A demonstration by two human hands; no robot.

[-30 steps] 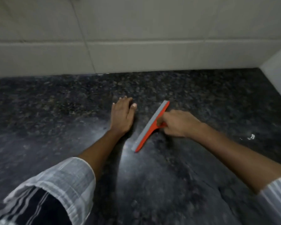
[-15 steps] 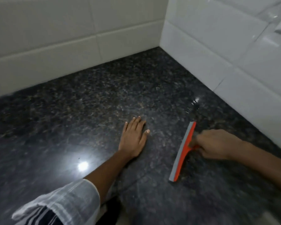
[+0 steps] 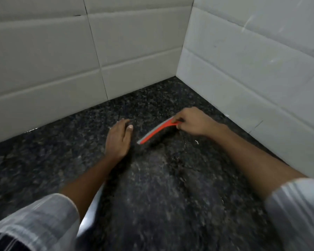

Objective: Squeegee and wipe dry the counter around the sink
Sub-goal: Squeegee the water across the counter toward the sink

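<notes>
Gripping the orange, grey-bladed squeegee point(image 3: 157, 130) on the dark speckled granite surface point(image 3: 170, 196), right hand point(image 3: 194, 122) curls round its handle; left hand point(image 3: 118, 140) rests flat nearby, fingers straight.

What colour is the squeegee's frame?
Orange-red, with a grey blade strip along the squeegee. The head view, the only one, shows it.

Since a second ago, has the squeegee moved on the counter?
Yes. The squeegee in the right hand is now nearer the wall corner.

Orange-and-grey squeegee point(image 3: 157, 131), black speckled counter point(image 3: 170, 196), white wall tiles point(image 3: 43, 60), striped sleeve point(image 3: 34, 223).
</notes>
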